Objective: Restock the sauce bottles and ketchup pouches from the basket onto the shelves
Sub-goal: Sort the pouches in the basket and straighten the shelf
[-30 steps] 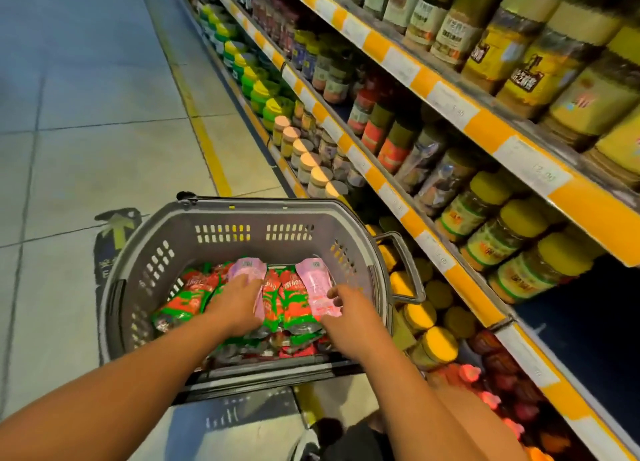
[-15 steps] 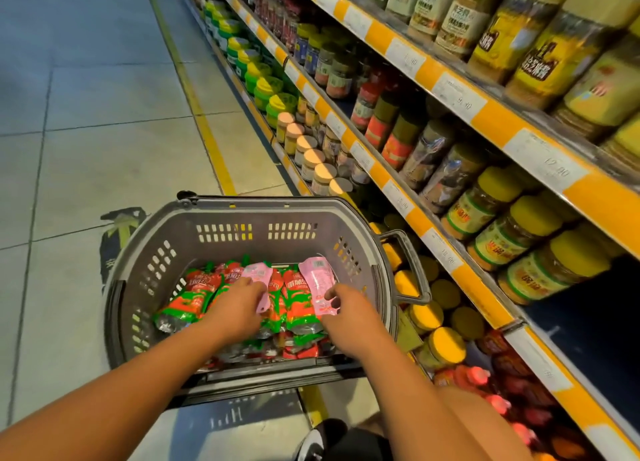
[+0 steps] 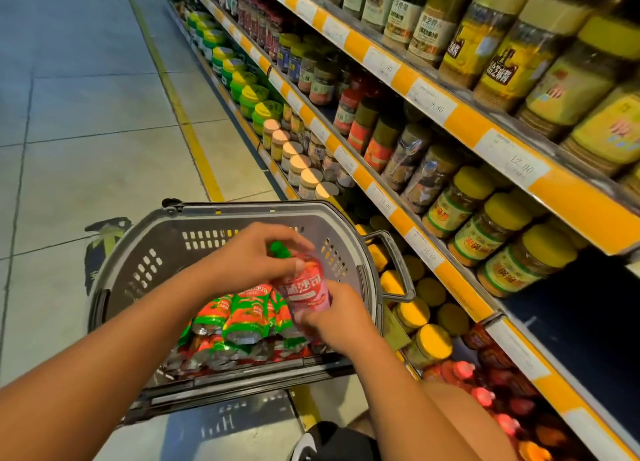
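Observation:
A grey plastic basket (image 3: 242,225) stands on the floor beside the shelves, holding several red-and-green ketchup pouches (image 3: 242,316). Above them, both hands hold pink pouches (image 3: 306,287) with a green cap at the top. My left hand (image 3: 256,256) grips the upper end near the cap. My right hand (image 3: 334,316) pinches the lower end. How many pouches are in the bundle cannot be told.
Shelves (image 3: 446,114) with orange price strips run along the right, packed with jars and bottles. Yellow-lidded jars (image 3: 426,342) and red bottles (image 3: 485,394) fill the lowest level beside the basket. A dark gap (image 3: 588,304) opens on the middle shelf at right. Tiled floor (image 3: 86,114) lies to the left.
Both hands have risen from the pile in the basket, bringing the pink pouches together and lifting them above the ketchup pouches.

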Motion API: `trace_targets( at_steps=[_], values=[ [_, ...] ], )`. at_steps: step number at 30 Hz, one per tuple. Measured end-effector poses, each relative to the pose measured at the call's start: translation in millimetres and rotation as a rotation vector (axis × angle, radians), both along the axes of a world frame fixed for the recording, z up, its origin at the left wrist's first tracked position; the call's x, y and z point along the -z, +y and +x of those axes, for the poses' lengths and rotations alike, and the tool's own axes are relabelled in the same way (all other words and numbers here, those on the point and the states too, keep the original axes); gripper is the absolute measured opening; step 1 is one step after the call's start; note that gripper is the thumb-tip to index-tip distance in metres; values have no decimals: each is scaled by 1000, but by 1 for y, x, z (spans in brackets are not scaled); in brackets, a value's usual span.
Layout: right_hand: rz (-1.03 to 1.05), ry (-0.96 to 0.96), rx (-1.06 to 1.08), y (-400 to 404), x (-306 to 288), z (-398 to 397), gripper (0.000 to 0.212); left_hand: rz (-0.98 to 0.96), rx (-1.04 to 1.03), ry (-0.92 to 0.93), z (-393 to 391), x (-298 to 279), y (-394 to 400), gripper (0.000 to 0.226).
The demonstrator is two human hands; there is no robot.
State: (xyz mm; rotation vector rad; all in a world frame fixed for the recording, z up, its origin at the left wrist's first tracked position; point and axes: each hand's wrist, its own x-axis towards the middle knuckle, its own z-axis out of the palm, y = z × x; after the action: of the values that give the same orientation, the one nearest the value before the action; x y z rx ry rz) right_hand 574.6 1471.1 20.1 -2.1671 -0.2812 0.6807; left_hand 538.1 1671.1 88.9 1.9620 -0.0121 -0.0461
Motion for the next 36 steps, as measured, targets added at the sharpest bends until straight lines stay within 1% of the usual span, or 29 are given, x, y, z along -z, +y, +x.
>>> trace_targets(
  at_steps=[1, 3, 4, 5, 6, 7, 8, 9, 10, 11, 14, 16, 17, 18, 20, 21, 22, 23, 25, 27, 29, 32, 33, 35, 36],
  values=[
    [41, -4, 55, -3, -3, 1, 19, -132, -56, -23, 2, 2, 0, 29],
    [150, -4, 163, -9, -10, 5, 14, -414, -124, 0, 9, 13, -1, 31],
    [206, 4, 218, -12, -12, 6, 12, -486, -168, 25, 15, 22, -3, 30],
    [250, 10, 272, -14, -15, 8, 13, -479, -230, 48, 22, 34, -7, 24],
    [281, 12, 318, -16, -16, 9, 13, -421, -297, 64, 29, 51, -10, 17],
    [313, 11, 355, -18, -19, 10, 13, -268, -356, 87, 35, 70, -14, 13],
    [336, 9, 387, -20, -19, 11, 14, -113, -380, 100, 43, 92, -17, 16],
    [352, 5, 408, -22, -21, 12, 16, 23, -349, 130, 48, 111, -22, 17],
    [366, 2, 420, -24, -22, 13, 18, 125, -276, 146, 54, 132, -27, 14],
    [374, 2, 430, -25, -22, 14, 20, 228, -179, 168, 58, 147, -32, 16],
    [371, -5, 443, -30, -19, 16, 21, 458, 106, 92, 79, 199, -47, 41],
    [368, -6, 453, -35, -17, 17, 24, 617, 236, 107, 87, 227, -55, 50],
    [368, -4, 456, -38, -17, 18, 23, 696, 270, 129, 89, 240, -56, 56],
    [367, -5, 459, -42, -15, 19, 21, 773, 287, 151, 89, 245, -56, 66],
    [364, -3, 472, -48, -16, 20, 19, 921, 310, 206, 89, 264, -56, 95],
    [364, -1, 480, -51, -16, 21, 19, 984, 334, 242, 87, 260, -59, 104],
    [364, -1, 485, -55, -16, 22, 19, 1039, 368, 277, 86, 254, -64, 105],
    [359, -2, 493, -58, -15, 23, 17, 1082, 400, 315, 84, 246, -70, 99],
    [346, -8, 510, -63, -14, 23, 16, 1146, 414, 328, 78, 229, -82, 82],
    [343, -19, 524, -67, -14, 23, 17, 1217, 418, 297, 76, 223, -88, 79],
    [357, -23, 535, -68, -16, 22, 17, 1229, 432, 260, 75, 219, -88, 73],
    [365, -22, 532, -68, -18, 20, 17, 1125, 419, 115, 73, 214, -81, 53],
    [363, -23, 524, -67, -18, 19, 17, 1076, 408, 73, 71, 212, -78, 53],
    [356, -24, 507, -66, -19, 17, 16, 953, 379, 55, 68, 208, -70, 59],
    [356, -23, 499, -65, -19, 16, 16, 867, 354, 56, 64, 203, -65, 57]
  ],
)
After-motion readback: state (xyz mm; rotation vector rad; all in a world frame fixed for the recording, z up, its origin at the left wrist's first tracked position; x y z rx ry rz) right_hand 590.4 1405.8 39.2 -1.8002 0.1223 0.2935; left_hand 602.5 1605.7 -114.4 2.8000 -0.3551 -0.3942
